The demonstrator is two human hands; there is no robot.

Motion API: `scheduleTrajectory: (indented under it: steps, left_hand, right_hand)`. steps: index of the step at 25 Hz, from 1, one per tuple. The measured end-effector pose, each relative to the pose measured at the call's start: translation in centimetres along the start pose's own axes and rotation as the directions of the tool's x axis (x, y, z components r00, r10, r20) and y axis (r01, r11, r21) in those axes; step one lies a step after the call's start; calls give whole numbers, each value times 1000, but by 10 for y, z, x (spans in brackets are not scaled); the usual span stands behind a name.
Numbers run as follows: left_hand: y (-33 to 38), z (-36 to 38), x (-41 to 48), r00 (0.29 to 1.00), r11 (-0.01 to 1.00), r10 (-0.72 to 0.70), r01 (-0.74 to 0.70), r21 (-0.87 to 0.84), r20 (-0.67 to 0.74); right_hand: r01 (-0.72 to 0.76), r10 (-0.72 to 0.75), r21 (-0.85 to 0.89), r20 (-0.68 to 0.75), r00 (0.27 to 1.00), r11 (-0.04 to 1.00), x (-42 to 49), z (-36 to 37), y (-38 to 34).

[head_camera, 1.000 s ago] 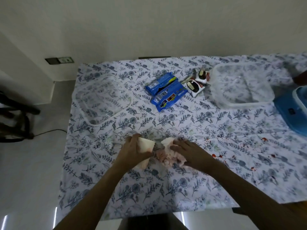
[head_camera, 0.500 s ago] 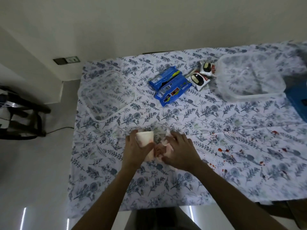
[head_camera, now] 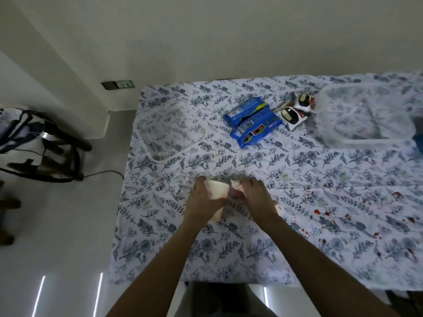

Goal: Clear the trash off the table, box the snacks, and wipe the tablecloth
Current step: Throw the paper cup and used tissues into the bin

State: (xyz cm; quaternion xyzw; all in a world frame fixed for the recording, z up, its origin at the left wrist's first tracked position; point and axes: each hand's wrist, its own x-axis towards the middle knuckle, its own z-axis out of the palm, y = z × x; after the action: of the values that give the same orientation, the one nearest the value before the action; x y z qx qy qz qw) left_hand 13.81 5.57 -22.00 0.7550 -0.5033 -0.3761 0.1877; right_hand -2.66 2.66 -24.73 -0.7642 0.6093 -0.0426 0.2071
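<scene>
My left hand (head_camera: 203,200) grips a white paper cup (head_camera: 216,189) with reddish stains, held just above the floral tablecloth (head_camera: 297,179). My right hand (head_camera: 257,196) is closed over a crumpled, stained tissue (head_camera: 235,187) right beside the cup's mouth. Two blue snack packs (head_camera: 254,122) and two white snack packs (head_camera: 296,110) lie at the back. A clear plastic box (head_camera: 366,115) stands at the back right, and its clear lid (head_camera: 170,133) lies at the back left. Red stains (head_camera: 320,212) dot the cloth to the right.
A dark-framed stand with a bag (head_camera: 34,143) and a cable (head_camera: 100,173) sit on the floor to the left. A wall socket (head_camera: 120,84) is behind the table. A blue object (head_camera: 418,143) peeks in at the right edge.
The view has swung left, so the table sits further right. My hands have come closer together, and the tissue is now against the cup's mouth.
</scene>
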Motion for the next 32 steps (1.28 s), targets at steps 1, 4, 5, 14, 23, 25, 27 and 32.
scheduleTrajectory:
  steps: [1,4,5,14,23,25,27,32]
  left_hand:
    - [-1,-4,-1,1000,1000,-5,5,-16,12]
    - [-11,-25,1,1000,998,-20,20,-54,3]
    - [-17,-35,2,1000,998,-29,29,-64,-2]
    - [-61,-83,23,984,994,105,-101,-40,145]
    - [-39,-45,8,953,984,176,-173,-33,248]
    - [-40,-45,5,968,991,135,-128,-44,213]
    - [-46,-54,3,986,995,56,-42,-92,158]
    - [-97,-122,9,995,962,-98,91,-258,-15]
  right_hand:
    - [12,-12,20,-2,1000,1000,0,0,1]
    - [20,-21,91,10,1000,996,1,-3,-9]
    - [23,-25,102,17,1000,994,4,-3,-17]
    - [-350,329,-94,-188,926,932,-16,-3,-26]
    - [-356,355,3,-76,932,935,-37,22,-12]
    - [-247,249,50,-48,967,968,-24,23,-25]
    - [-151,152,96,-9,988,984,-4,21,-50]
    - [32,-50,272,61,997,962,37,33,-153]
